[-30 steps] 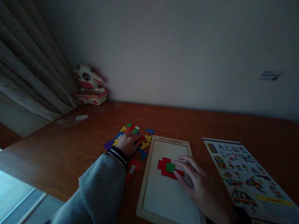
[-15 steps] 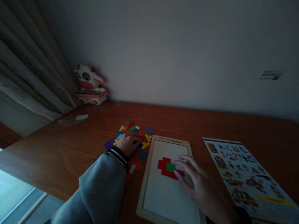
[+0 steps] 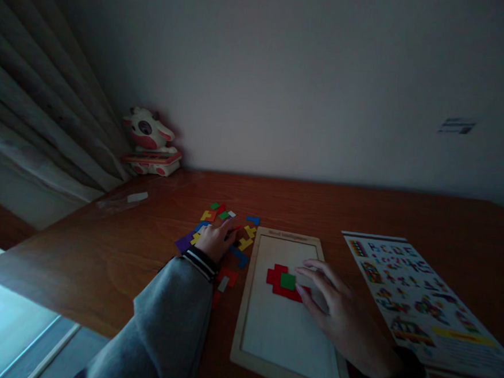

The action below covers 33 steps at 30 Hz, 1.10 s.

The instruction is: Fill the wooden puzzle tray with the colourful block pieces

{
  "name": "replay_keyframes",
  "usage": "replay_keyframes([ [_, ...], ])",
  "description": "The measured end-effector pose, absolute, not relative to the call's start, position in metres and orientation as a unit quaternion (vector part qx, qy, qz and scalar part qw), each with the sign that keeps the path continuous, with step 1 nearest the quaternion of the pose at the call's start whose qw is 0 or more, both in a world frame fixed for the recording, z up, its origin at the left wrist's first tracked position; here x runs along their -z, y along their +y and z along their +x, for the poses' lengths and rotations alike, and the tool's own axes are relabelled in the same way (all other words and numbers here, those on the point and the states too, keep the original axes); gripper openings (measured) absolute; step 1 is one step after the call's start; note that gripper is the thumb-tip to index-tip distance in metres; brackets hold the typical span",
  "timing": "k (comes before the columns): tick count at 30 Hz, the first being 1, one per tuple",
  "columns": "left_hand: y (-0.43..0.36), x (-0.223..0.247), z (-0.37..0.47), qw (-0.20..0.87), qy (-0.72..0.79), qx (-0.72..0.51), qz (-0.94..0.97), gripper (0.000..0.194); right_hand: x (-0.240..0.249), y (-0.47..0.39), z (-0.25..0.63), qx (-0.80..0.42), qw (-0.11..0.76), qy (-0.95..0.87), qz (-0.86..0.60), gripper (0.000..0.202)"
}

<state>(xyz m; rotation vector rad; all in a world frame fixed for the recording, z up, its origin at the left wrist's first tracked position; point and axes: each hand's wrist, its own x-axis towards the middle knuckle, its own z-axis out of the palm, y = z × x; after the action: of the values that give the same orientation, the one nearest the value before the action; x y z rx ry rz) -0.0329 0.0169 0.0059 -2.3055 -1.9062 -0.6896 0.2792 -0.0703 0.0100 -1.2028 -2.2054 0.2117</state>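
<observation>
My left hand (image 3: 217, 239) is over the pile of colored pieces left of the wooden board (image 3: 238, 332), its thumb and index finger closed on a small red piece (image 3: 235, 230). My right hand (image 3: 330, 292) rests over the board with its fingers apart and holds nothing; its fingertips are at the right side of the red shape (image 3: 276, 282). A green square (image 3: 287, 281) sits inside that red shape on the board. Yellow pieces (image 3: 245, 244) and a blue piece (image 3: 239, 258) lie between my left hand and the board.
A printed pattern sheet (image 3: 420, 304) lies right of the board. At the back left stands a cow toy (image 3: 149, 141), with a clear plastic bag (image 3: 124, 200) in front of it. Red pieces with a white one (image 3: 223, 284) lie near my left sleeve. A curtain hangs at the left.
My left hand's fingers have lifted slightly, with the red piece now between them. My right fingertips have shifted a little to the right, off the green square's edge.
</observation>
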Motion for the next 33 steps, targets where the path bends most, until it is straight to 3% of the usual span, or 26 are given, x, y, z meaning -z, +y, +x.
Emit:
replay_keyframes([
  [9, -0.001, -0.017, 0.001, -0.009, -0.387, 0.407, -0.827, 0.021, -0.015, -0.07, 0.278, -0.043, 0.338, -0.816, -0.467, 0.028],
  [14, -0.02, -0.024, 0.036, -0.082, -0.224, 0.38, -0.893, 0.019, -0.016, -0.071, 0.275, -0.052, 0.366, -0.817, -0.443, 0.028],
  [19, -0.029, -0.028, 0.049, -0.141, -0.205, 0.409, -0.878, 0.016, -0.019, -0.073, 0.273, -0.072, 0.363, -0.832, -0.413, 0.019],
  [28, -0.023, -0.025, 0.043, -0.071, -0.228, 0.31, -0.92, 0.027, -0.027, -0.073, 0.275, -0.073, 0.416, -0.769, -0.48, 0.012],
  [33, -0.022, -0.019, 0.04, -0.045, -0.18, 0.267, -0.946, 0.025, -0.025, -0.073, 0.278, -0.066, 0.393, -0.756, -0.519, 0.015],
])
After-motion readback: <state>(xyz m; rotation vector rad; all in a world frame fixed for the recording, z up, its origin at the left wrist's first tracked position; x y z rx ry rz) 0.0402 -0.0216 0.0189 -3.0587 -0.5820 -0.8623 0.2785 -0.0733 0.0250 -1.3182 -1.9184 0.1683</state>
